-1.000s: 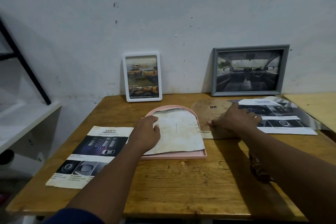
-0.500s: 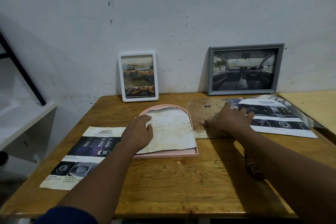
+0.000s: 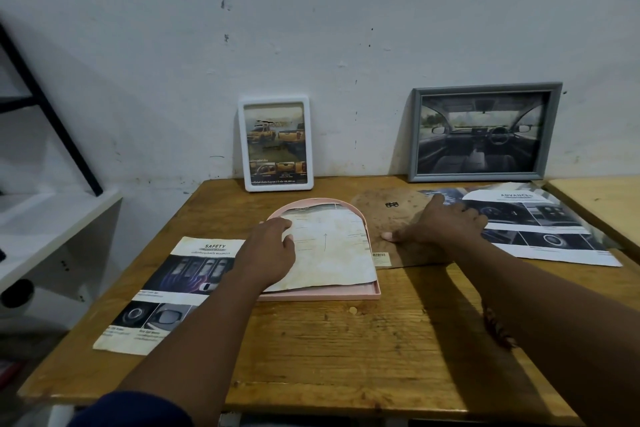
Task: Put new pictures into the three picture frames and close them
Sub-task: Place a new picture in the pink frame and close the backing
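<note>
Centre of frame, flat on the table (image 3: pixel 346 340): pink frame (image 3: pixel 322 294), arched top pointing away, open back up. Stained sheet (image 3: pixel 332 253) lies in it, slightly skewed, faint print and a small arrow visible.

Left hand (image 3: pixel 270 246) is on the sheet's left edge, fingers curved over the upper-left corner. Can't tell if they pinch the sheet or just rest on it.

Just right of the pink frame: brown arched backing board (image 3: pixel 388 222), flat on the table, small black clip near its top, barcode sticker at lower left. Right hand (image 3: pixel 446 225) lies palm down on it, fingers straight and spread apart, thumb out toward the pink frame.

Right of the board: "ADVANCED" leaflet (image 3: pixel 547 229), flat; it meets the board under the right hand, overlap order unclear. Lower left: "SAFETY" leaflet (image 3: pixel 180 288), flat, partly under the left forearm.

Back edge of table, leaning on the wall: white frame (image 3: pixel 276 142), upright, with a pickup-trucks picture, and grey frame (image 3: pixel 483 132), landscape, with a car-interior picture. Both look closed.

Far left: white shelf (image 3: pixel 52 218), black bar above it. Far right: corner of a second table (image 3: pixel 599 198).
</note>
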A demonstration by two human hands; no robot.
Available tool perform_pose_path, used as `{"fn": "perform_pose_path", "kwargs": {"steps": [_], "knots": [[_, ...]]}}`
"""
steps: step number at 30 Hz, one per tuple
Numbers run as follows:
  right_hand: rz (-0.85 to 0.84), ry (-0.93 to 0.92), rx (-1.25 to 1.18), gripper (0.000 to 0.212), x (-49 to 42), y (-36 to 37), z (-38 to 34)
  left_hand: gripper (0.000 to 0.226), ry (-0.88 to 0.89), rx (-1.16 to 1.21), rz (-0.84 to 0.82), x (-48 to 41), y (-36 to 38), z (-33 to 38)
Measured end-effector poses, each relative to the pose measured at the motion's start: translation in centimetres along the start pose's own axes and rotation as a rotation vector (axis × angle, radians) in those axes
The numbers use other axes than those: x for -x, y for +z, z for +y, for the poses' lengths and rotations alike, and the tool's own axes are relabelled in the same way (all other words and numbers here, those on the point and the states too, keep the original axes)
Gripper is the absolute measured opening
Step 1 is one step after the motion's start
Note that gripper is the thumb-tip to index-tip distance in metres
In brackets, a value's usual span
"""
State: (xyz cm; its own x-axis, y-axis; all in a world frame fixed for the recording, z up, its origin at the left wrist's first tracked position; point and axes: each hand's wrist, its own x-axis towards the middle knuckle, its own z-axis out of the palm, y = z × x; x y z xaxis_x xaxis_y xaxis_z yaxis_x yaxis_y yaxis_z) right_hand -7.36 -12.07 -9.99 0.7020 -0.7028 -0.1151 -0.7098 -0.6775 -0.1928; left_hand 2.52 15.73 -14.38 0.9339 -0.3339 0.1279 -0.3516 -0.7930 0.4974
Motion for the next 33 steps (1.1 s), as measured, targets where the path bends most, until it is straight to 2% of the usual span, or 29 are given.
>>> {"fn": "perform_pose_path", "kwargs": {"steps": [4, 7, 10, 14, 19, 23, 28, 33], "knots": [[-0.014, 0.052, -0.066, 0.152, -0.7, -0.2, 0.1, 0.041, 0.001, 0.003, 0.011, 0.0, 0.1, 0.0], [-0.002, 0.050, -0.197, 0.148, -1.1, -0.5, 0.1, 0.041, 0.003, 0.009, 0.023, 0.1, 0.1, 0.0], [0.062, -0.038, -0.331, 0.139, -1.4, -1.1, 0.1, 0.041, -0.006, 0.019, 0.025, 0.0, 0.1, 0.2], [0.213, -0.153, -0.294, 0.126, -2.0, -2.7, 1.3, 0.040, -0.057, 0.098, 0.031, -0.1, 0.1, 0.8], [0.274, -0.023, -0.437, 0.122, -3.5, -5.7, 3.4, 0.043, -0.094, 0.207, 0.032, -0.2, 0.4, 1.4], [0.169, -0.058, -0.602, 0.114, -2.0, -5.8, 1.7, 0.049, -0.073, 0.194, 0.037, -0.4, 0.7, 1.7], [-0.021, -0.137, -0.438, 0.119, 1.9, -1.7, -3.3, 0.046, -0.074, 0.212, 0.059, -0.6, 0.2, 2.0], [-0.045, -0.179, -0.313, 0.112, 4.3, 1.4, -6.3, 0.045, -0.093, 0.296, 0.094, -0.1, -0.5, 1.8]]}}
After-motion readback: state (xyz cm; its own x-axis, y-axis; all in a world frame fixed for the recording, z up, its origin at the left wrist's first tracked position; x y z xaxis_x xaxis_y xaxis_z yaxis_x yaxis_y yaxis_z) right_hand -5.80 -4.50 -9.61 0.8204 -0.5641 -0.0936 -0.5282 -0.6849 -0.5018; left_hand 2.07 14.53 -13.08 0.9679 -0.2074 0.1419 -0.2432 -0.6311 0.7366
